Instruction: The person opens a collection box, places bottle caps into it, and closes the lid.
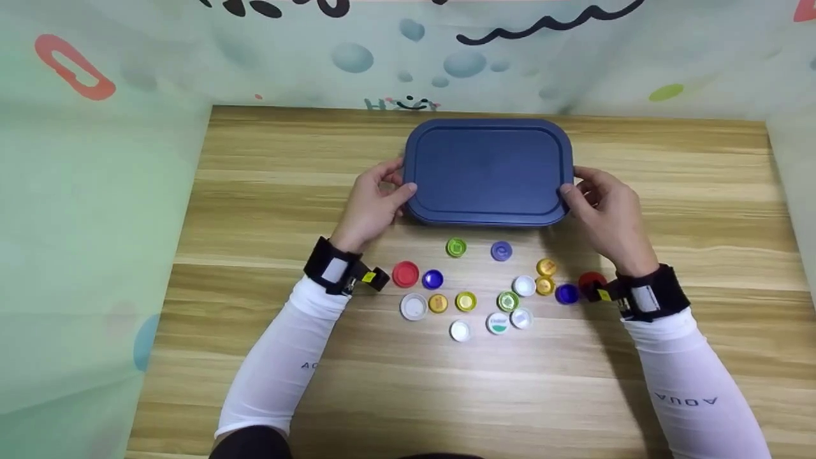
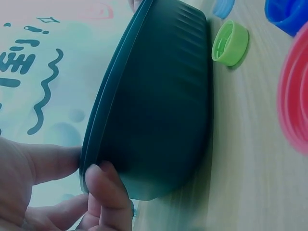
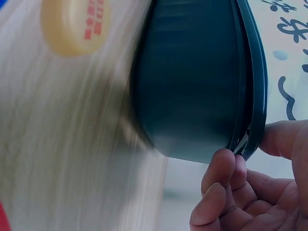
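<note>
At the far middle of the surface [image 1: 274, 223], I have the dark blue box [image 2: 159, 106], its lid [image 1: 488, 169] on top. My left hand [image 1: 375, 204] pinches the lid's left edge, thumb above and fingers beneath; my right hand [image 1: 609, 207] pinches the right edge likewise. I judge the work to be at the lid: it lies on the box, though a slit at the rim in the right wrist view keeps me from calling it fully seated. Whether this grip is for lifting or pressing, I can't tell, nor what is inside. The colored caps [image 1: 405, 274] lie loose on the near side, untouched by my fingers, so any work with them looks left to do.

One orange cap [image 3: 74, 26] bears red characters too blurred for me; the white-and-green cap [image 1: 498, 320] has tiny print. My right sleeve [image 1: 692, 376] reads "AQUA"; the far backdrop [image 1: 274, 70] carries cut-off black lettering.
</note>
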Tool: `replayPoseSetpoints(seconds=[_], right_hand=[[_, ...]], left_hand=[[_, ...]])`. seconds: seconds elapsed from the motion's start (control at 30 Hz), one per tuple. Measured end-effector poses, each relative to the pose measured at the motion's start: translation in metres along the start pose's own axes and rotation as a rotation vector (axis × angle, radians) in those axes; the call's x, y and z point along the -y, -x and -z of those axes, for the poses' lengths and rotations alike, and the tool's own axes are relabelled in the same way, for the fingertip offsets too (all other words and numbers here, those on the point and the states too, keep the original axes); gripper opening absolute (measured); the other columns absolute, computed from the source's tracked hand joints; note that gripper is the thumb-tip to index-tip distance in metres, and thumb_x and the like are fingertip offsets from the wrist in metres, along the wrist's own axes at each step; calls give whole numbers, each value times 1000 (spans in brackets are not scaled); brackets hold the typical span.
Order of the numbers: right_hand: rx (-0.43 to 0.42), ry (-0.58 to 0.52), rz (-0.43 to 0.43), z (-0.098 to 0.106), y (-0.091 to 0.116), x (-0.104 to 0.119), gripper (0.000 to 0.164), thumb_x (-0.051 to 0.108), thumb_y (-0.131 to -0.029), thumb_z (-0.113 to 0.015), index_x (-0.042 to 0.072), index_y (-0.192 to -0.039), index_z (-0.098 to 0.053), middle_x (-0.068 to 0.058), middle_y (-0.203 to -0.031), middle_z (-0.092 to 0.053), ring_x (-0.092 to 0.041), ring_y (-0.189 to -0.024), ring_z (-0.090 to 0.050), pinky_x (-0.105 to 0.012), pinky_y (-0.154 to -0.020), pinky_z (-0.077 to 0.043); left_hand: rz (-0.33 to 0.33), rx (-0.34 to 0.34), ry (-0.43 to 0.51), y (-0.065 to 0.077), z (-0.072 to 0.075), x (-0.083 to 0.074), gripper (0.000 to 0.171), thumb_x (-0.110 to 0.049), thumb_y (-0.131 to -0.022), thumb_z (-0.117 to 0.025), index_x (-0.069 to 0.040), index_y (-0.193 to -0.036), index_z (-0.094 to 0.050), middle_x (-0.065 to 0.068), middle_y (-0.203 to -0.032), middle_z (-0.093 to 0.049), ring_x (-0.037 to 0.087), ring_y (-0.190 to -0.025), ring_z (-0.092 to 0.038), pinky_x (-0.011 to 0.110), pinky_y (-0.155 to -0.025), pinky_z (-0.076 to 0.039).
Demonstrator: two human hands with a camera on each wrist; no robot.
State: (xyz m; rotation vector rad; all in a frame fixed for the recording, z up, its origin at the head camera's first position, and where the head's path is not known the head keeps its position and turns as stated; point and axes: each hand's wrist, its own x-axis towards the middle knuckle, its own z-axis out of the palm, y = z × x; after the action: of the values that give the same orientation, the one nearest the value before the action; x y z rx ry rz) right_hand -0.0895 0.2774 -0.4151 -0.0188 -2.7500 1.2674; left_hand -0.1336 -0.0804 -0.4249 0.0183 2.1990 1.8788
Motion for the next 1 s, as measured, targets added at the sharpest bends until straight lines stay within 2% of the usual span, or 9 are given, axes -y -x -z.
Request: replayPoseSetpoints(seconds=[0.17, 0.37, 0.53, 0.7, 0.87, 1.0], right_hand=[[6, -15, 1, 1, 1, 2, 44, 30, -101, -65, 3, -135, -64, -8, -93, -66, -15, -73, -60, -17, -59, -46], [15, -46, -1, 3, 2, 6, 44, 28, -101, -66, 4, -137, -63, -9, -93, -66, -16, -71, -60, -17, -57, -47], [13, -144, -13, 6, 5, 13, 43, 23, -100, -67, 4, -138, -61, -9, -92, -64, -14, -69, -61, -18, -57, -50], [-2, -364, -42, 10, 8, 19, 46, 14, -99, -68, 0, -141, -57, -10, -96, -60, -12, -65, -63, -19, -55, -50], [-3, -732, -89, 16, 9, 23, 51, 4, -96, -69, -4, -143, -50, -17, -97, -62, -17, -65, -64, -22, -52, -51], [-2, -1013, -125, 22, 9, 22, 54, 1, -97, -67, -6, -145, -44, -20, -95, -65, -21, -68, -65, -25, -53, -53]], left_hand=[[-35, -6, -52, 2, 1, -3, 56, -10, -97, -69, -2, -149, -49, 10, -107, -56, 13, -73, -54, 25, -57, -48], [-47, -20, -64, 7, 2, -10, 56, -11, -97, -69, -2, -149, -49, 8, -106, -56, 11, -70, -51, 23, -56, -44], [-55, -27, -49, 13, 3, -18, 56, -11, -98, -69, -3, -149, -48, 7, -105, -55, 11, -69, -50, 22, -55, -43], [-104, -14, -20, 19, 1, -27, 57, -8, -97, -69, -1, -149, -48, 8, -103, -53, 11, -70, -50, 22, -55, -42], [-140, 18, -9, 23, -2, -33, 58, -7, -97, -68, 0, -151, -45, 8, -103, -53, 13, -72, -53, 23, -58, -45], [-180, 59, -14, 24, -5, -36, 58, -8, -98, -67, 2, -151, -44, 9, -107, -53, 15, -79, -59, 25, -65, -50]])
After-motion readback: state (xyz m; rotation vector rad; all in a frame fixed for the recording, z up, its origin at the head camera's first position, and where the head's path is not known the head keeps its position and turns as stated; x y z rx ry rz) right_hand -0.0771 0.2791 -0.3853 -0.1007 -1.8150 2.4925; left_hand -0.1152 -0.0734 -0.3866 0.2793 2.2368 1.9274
